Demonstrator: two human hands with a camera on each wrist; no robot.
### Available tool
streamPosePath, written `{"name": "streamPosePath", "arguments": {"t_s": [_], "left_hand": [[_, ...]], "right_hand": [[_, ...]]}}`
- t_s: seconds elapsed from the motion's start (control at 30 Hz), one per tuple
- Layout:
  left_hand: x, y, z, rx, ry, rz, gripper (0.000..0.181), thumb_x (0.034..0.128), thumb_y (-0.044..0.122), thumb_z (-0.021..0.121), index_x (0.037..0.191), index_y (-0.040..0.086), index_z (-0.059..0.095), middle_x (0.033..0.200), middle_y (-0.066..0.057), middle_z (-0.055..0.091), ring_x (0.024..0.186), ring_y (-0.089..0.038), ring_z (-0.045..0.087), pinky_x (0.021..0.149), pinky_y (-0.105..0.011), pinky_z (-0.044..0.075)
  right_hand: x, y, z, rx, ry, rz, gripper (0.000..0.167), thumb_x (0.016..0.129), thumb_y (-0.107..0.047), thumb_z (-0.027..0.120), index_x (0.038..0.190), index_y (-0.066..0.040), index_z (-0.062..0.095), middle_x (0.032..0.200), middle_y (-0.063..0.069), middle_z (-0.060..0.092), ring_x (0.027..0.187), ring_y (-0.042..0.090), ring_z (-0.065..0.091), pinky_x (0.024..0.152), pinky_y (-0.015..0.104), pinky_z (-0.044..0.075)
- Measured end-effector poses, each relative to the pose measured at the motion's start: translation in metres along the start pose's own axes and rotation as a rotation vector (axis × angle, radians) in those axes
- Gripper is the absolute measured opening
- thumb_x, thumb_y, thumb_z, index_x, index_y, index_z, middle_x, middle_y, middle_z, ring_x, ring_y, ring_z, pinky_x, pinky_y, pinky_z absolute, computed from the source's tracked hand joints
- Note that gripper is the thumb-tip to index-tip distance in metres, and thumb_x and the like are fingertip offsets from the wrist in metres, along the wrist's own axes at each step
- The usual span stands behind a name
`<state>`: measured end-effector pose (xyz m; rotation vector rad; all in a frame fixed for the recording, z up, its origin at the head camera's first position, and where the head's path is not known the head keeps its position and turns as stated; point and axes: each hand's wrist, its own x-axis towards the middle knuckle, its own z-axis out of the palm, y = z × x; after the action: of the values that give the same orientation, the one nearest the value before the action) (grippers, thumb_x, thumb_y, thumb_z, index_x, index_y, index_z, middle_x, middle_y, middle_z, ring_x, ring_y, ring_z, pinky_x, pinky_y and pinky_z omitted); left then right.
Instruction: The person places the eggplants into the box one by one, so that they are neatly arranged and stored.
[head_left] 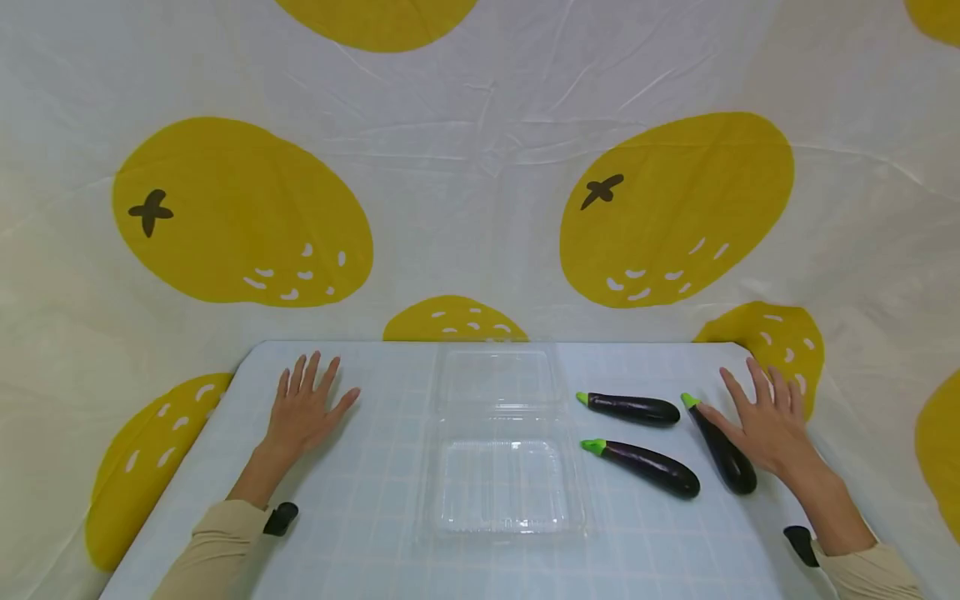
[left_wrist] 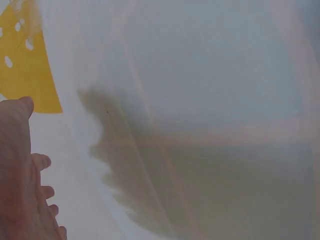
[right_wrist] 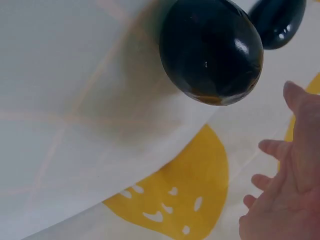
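My left hand [head_left: 302,414] is spread over the left part of the table, fingers straight, holding nothing; its shadow falls on the cloth in the left wrist view. On the right, my right hand [head_left: 771,425] spreads its fingers above the table beside a dark eggplant [head_left: 723,454] that lies at a slant. Whether the thumb touches that eggplant I cannot tell. Two more, an upper eggplant [head_left: 633,409] and a lower eggplant [head_left: 651,469], lie left of it, green stems to the left. A clear plastic clamshell box [head_left: 429,492] lies unfolded in the middle, lid at the back.
The table [head_left: 360,533] wears a pale checked cloth. Behind it hangs a white sheet [head_left: 465,208] with yellow fruit prints. Dark bands [head_left: 281,519] sit at both wrists, by the beige sleeves.
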<state>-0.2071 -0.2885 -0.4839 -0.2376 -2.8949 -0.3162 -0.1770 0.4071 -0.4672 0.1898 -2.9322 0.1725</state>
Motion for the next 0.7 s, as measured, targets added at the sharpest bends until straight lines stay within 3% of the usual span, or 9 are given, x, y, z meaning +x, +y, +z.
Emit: {"name": "streamPosePath", "arguments": {"t_s": [0.2, 0.37, 0.53, 0.7], "left_hand": [[-0.001, 0.003, 0.003, -0.017, 0.173, 0.028, 0.055, 0.0995, 0.028, 0.065, 0.136, -0.012, 0.054, 0.136, -0.041, 0.048, 0.121, -0.059, 0.049, 0.102, -0.069, 0.04], [-0.001, 0.01, 0.002, -0.036, 0.269, 0.022, 0.042, 0.0969, 0.018, 0.07, 0.125, -0.012, 0.061, 0.122, -0.037, 0.058, 0.104, -0.054, 0.059, 0.085, -0.064, 0.051], [-0.004, 0.019, -0.003, -0.101, 0.272, -0.014, 0.037, 0.0964, 0.015, 0.07, 0.123, -0.01, 0.064, 0.117, -0.033, 0.061, 0.101, -0.05, 0.06, 0.079, -0.062, 0.054], [-0.007, 0.027, -0.005, -0.177, 0.207, -0.071, 0.038, 0.0997, 0.017, 0.066, 0.127, -0.008, 0.063, 0.123, -0.033, 0.059, 0.11, -0.05, 0.058, 0.085, -0.064, 0.052]], "right_hand": [[0.0, -0.004, -0.003, 0.011, 0.144, -0.072, 0.06, 0.093, -0.024, 0.073, 0.14, 0.005, 0.048, 0.148, 0.035, 0.03, 0.135, 0.054, 0.022, 0.12, 0.068, 0.007], [0.0, -0.009, -0.005, 0.066, 0.271, -0.13, 0.048, 0.084, -0.004, 0.079, 0.126, 0.008, 0.058, 0.136, 0.032, 0.045, 0.124, 0.052, 0.037, 0.119, 0.064, 0.021], [-0.001, -0.014, -0.003, 0.07, 0.311, -0.141, 0.045, 0.081, -0.001, 0.081, 0.121, 0.007, 0.062, 0.129, 0.031, 0.052, 0.12, 0.051, 0.044, 0.109, 0.069, 0.033], [-0.004, -0.02, -0.002, 0.091, 0.329, -0.132, 0.043, 0.082, 0.0, 0.08, 0.121, 0.006, 0.063, 0.126, 0.03, 0.055, 0.119, 0.05, 0.046, 0.103, 0.071, 0.037]]}}
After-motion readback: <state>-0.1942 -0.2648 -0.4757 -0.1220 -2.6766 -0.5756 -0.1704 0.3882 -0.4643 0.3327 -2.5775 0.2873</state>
